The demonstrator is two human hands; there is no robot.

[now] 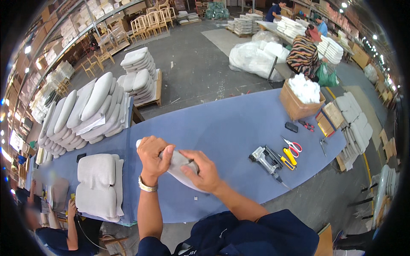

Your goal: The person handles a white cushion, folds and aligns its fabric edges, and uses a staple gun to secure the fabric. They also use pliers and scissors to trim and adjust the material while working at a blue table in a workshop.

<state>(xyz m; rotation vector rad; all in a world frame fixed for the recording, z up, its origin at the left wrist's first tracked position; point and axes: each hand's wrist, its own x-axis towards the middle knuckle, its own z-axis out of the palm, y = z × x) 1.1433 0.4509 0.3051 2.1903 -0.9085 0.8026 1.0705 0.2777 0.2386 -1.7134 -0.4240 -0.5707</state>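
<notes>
A light grey upholstered cushion (179, 169) is tilted up on edge over the blue-covered table, gripped from both sides. My left hand (154, 157) wraps round its upper left part, fingers curled and thumb toward the middle; a metal-band watch is on that wrist. My right hand (202, 170) clasps the cushion's right side, its thumb pressed on the grey fabric. Much of the cushion is hidden behind the two hands. A small pale scrap (196, 198) lies on the table just below it.
On the table (209, 123) lie a staple gun (265, 161), red-handled scissors (294, 147), yellow-handled cutters (289, 158) and a dark case (291, 126). A cardboard box (294, 104) holds white stuffing. Grey cushions (96, 179) are stacked at left, near a co-worker's hand (71, 208).
</notes>
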